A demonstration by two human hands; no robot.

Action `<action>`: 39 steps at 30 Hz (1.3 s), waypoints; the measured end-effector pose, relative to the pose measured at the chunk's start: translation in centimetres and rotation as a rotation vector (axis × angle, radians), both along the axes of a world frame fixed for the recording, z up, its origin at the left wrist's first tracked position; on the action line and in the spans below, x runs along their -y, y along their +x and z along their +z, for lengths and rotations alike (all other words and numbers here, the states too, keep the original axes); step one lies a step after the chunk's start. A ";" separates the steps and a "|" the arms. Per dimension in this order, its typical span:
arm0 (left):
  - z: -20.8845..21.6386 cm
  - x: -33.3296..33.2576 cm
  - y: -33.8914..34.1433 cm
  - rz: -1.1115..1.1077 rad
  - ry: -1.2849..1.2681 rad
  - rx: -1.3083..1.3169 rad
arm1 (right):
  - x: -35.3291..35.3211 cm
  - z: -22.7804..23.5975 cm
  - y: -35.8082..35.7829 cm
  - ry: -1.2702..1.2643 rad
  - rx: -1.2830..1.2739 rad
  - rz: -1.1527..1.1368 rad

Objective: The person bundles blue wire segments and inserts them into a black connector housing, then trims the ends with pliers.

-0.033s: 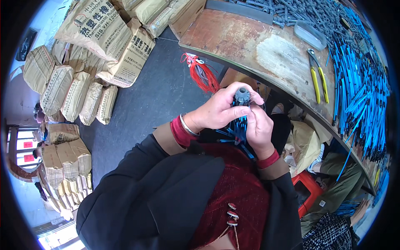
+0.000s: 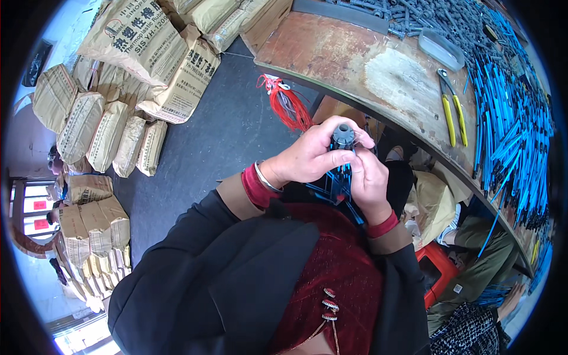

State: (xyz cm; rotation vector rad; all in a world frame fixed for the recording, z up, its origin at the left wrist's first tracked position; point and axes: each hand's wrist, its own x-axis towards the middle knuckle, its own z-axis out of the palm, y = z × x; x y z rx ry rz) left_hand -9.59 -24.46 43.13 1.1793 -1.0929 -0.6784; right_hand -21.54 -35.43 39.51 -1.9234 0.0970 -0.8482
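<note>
In front of my chest, my left hand [image 2: 313, 155] is closed around a dark grey, ribbed plastic fitting [image 2: 343, 136] with a round hole in its top. My left thumb lies across its near side. Close against its right side, my right hand [image 2: 368, 180] is closed, thumb and fingers pinched together; what lies between them is hidden. Thin blue rods with black parts [image 2: 338, 177] hang below the fitting, between my two hands. How they join the fitting cannot be seen.
A wooden workbench [image 2: 319, 50] bears yellow-handled pliers [image 2: 453, 112], a clear tray [image 2: 441, 50], grey fittings [image 2: 408, 15] and blue rods [image 2: 509, 133]. Red cords [image 2: 287, 106] hang at its edge. Paper sacks [image 2: 127, 47] stand left. Another person's arm [image 2: 510, 302] and a red stool [image 2: 435, 275] are lower right.
The blue rods below my hands have shifted slightly. Both hands keep nearly the same place and grip.
</note>
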 end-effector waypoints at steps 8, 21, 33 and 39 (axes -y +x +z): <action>-0.3 -0.6 -0.4 0.055 0.016 -0.024 | -0.6 0.4 0.7 0.057 -0.090 0.016; 0.3 -0.2 -0.7 0.166 0.079 -0.054 | 0.2 0.9 1.2 -0.153 -0.110 0.029; 1.4 0.2 -0.9 0.293 0.175 -0.234 | -0.7 1.7 0.8 -0.097 -0.135 -0.002; 1.9 0.1 -1.5 0.267 0.203 -0.184 | 0.9 0.1 -0.8 0.099 -0.083 -0.094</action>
